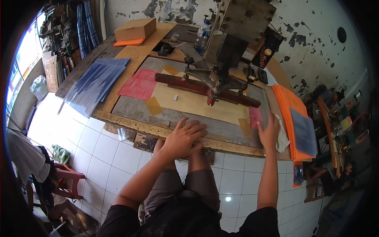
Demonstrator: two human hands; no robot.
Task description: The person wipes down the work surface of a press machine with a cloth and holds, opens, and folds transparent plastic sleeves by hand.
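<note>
My left hand [184, 138] is at the front edge of the worktable, its fingers loosely apart and holding nothing. My right hand [270, 133] is near the table's right front side, thumb and forefinger spread, beside a white cloth [282, 136]. Ahead of both hands, a press [221, 73] with a long dark red bar [189, 85] stands over a grey metal plate [138, 108]. Under the bar lies a pale yellow sheet [193, 104] with brown tape [153, 106] and a pink sheet [138, 83] at its left. A small whitish piece [175, 97] rests on the yellow sheet.
Clear bluish plastic sheets [94, 83] lie at the table's left. Orange sheets [282, 102] with a clear bluish sheet [303, 132] on top overhang the right side. A cardboard box [136, 28] and a bottle [203, 33] stand behind. Another person [29, 158] is at left.
</note>
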